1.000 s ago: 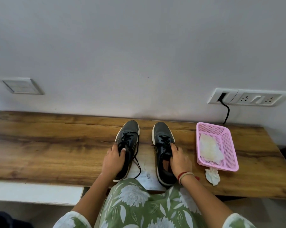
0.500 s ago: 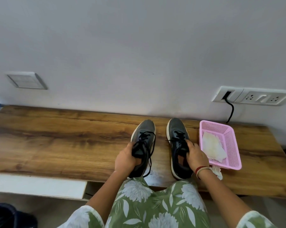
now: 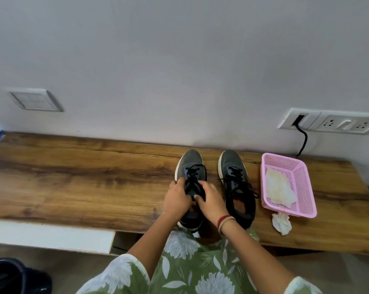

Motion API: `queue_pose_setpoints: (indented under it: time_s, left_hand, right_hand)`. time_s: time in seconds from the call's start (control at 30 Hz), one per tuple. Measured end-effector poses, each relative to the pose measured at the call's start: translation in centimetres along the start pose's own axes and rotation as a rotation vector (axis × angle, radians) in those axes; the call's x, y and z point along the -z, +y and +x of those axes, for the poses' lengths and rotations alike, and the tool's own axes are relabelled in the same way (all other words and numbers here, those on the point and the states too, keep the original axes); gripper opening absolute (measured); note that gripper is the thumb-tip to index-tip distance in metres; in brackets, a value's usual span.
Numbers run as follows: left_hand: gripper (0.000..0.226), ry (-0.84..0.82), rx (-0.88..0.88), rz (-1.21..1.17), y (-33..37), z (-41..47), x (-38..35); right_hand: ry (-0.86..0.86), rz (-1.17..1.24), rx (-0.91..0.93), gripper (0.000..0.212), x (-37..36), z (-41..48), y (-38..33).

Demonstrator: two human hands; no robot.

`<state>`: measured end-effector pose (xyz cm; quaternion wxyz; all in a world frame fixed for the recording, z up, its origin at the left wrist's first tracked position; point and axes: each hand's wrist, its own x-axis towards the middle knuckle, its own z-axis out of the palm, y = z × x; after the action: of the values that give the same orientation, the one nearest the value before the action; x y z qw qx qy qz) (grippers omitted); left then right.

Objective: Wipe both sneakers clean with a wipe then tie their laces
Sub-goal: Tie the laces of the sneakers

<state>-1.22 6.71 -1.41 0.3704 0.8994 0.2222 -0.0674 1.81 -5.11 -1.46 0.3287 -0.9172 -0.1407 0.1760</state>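
Grip, two-handed: left hand (image 3: 176, 199) and right hand (image 3: 211, 201) close together, fingers curled onto black laces (image 3: 193, 179) of grey left sneaker (image 3: 190, 160); right sneaker (image 3: 235, 166) just right of the grip, pink basket (image 3: 306, 187) holding wipe (image 3: 277, 187) beyond; wooden worktop (image 3: 73, 177), white wall (image 3: 179, 71).
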Motion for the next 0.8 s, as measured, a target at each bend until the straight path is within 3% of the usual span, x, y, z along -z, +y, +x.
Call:
queue_pose_setpoints:
  time_s: [0.1, 0.2, 0.33, 0.53, 0.67, 0.8]
  left_hand:
    - [0.042, 0.003, 0.005, -0.101, -0.1, 1.2, 0.6]
    - [0.042, -0.023, 0.026, -0.125, 0.0, 2.4, 1.0]
    - [0.058, -0.026, 0.014, -0.186, 0.4, 3.6, 0.7]
    - [0.013, -0.093, -0.061, -0.163, 1.0, 4.4, 0.7]
    - [0.015, -0.034, -0.098, -0.256, 0.6, 4.0, 1.2]
    - [0.017, -0.045, -0.171, -0.312, 1.3, 3.5, 2.3]
  right_hand:
    - [0.07, 0.142, -0.072, 0.029, 1.1, 1.0, 0.4]
    - [-0.011, 0.129, -0.086, 0.012, 2.2, 2.0, 1.0]
    - [-0.001, 0.336, -0.128, 0.005, 3.0, 3.1, 1.3]
    - [-0.111, 0.667, -0.184, 0.009, 3.6, 4.1, 0.0]
    - [-0.215, 0.653, -0.179, 0.011, 4.4, 4.0, -0.7]
    - [-0.375, 0.479, -0.097, 0.037, 5.1, 3.6, -1.4]
